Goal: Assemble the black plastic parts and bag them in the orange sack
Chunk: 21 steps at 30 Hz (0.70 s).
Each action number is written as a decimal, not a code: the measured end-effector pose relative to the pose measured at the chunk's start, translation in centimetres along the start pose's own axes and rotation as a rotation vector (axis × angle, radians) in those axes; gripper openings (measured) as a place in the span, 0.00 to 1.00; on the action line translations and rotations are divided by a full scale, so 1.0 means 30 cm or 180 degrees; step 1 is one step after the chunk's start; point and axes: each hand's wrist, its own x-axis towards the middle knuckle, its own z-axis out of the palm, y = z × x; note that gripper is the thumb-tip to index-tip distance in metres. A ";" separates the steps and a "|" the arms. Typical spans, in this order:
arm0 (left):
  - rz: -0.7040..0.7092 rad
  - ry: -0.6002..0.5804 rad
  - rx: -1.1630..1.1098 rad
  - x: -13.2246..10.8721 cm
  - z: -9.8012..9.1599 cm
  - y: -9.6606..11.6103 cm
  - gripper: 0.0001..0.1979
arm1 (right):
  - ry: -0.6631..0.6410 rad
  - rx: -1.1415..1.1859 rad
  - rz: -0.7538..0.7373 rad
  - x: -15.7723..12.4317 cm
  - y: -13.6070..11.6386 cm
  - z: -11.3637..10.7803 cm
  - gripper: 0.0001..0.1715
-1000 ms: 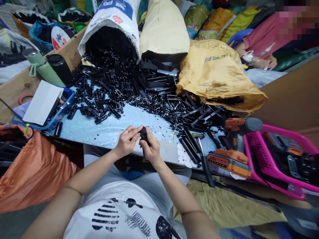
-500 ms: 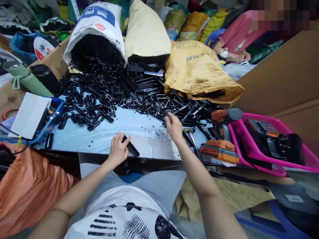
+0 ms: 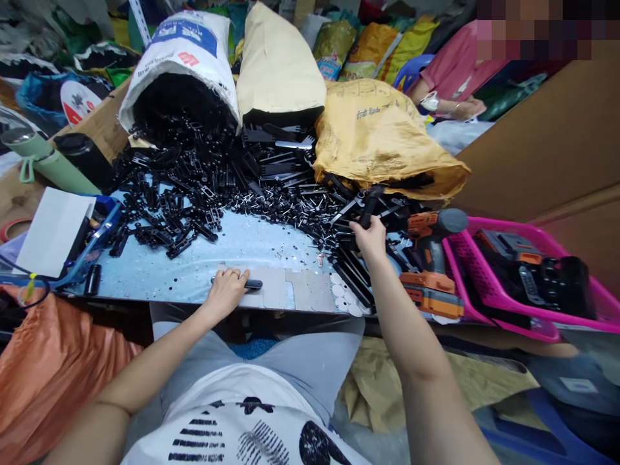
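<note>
My left hand (image 3: pixel 227 289) rests over a long, narrow black part (image 3: pixel 254 284) at the table's front edge. The part's rounded, shiny end sticks out to the right of my fingers, on a flat grey plate (image 3: pixel 274 289). My right hand (image 3: pixel 371 237) is stretched out to the right side of the heap, its fingers closed around a dark, bar-like piece (image 3: pixel 371 205) that points away from me; its exact kind is unclear. Below that hand lie several long black bars (image 3: pixel 351 274). Small pins or rivets (image 3: pixel 281 205) are spread in the middle.
Three sacks, a white one (image 3: pixel 181 51), a cream one (image 3: pixel 281 64) and a yellow one (image 3: pixel 387 142), lie open towards me over black parts (image 3: pixel 179 187). An orange cordless drill (image 3: pixel 431 258) stands beside a pink basket (image 3: pixel 520 316). A co-worker's pink sleeve (image 3: pixel 450 58) shows behind.
My right hand has moved right and away from me and now grips a dark piece. Under my left hand the black part has turned from slanting to nearly level along the edge.
</note>
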 end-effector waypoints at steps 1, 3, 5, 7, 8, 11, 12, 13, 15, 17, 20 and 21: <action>0.0156 -0.0040 -0.0154 0.006 0.004 -0.001 0.19 | -0.0233 -0.0016 -0.0143 -0.063 -0.036 -0.004 0.18; 0.0491 -0.0129 -0.0454 0.026 0.011 -0.002 0.19 | -0.1053 -0.0110 -0.0800 -0.200 -0.128 -0.013 0.16; 0.0633 -0.0204 -0.0631 0.047 0.017 -0.004 0.16 | -0.1907 -0.0302 -0.1568 -0.332 -0.225 -0.018 0.16; 0.0648 -0.0255 -0.0686 0.062 0.017 -0.005 0.15 | -0.2301 -0.0626 -0.2142 -0.433 -0.301 -0.010 0.17; 0.0656 -0.0272 -0.0700 0.067 0.016 -0.005 0.15 | -0.2355 -0.0790 -0.2334 -0.468 -0.327 0.000 0.18; 0.0667 -0.0310 -0.0721 0.070 0.004 -0.001 0.15 | -0.2317 -0.1105 -0.2582 -0.519 -0.358 0.048 0.20; 0.0662 -0.0318 -0.0737 0.068 -0.001 0.001 0.16 | -0.2297 -0.1147 -0.2588 -0.524 -0.360 0.063 0.20; 0.0655 -0.0324 -0.0758 0.066 -0.006 0.002 0.16 | -0.2264 -0.1170 -0.2568 -0.527 -0.361 0.076 0.21; 0.0647 -0.0305 -0.0793 0.059 -0.015 0.004 0.19 | -0.2123 -0.1191 -0.2512 -0.528 -0.367 0.090 0.22; 0.0601 -0.0221 -0.0829 0.052 -0.018 0.002 0.29 | -0.1872 -0.1206 -0.2506 -0.529 -0.382 0.088 0.22; 0.0441 0.0034 -0.0938 0.041 -0.008 -0.005 0.35 | -0.1486 -0.1269 -0.2546 -0.533 -0.419 0.066 0.22; 0.0404 0.0140 -0.0981 0.037 -0.001 -0.007 0.34 | -0.1406 -0.1285 -0.2558 -0.534 -0.431 0.058 0.21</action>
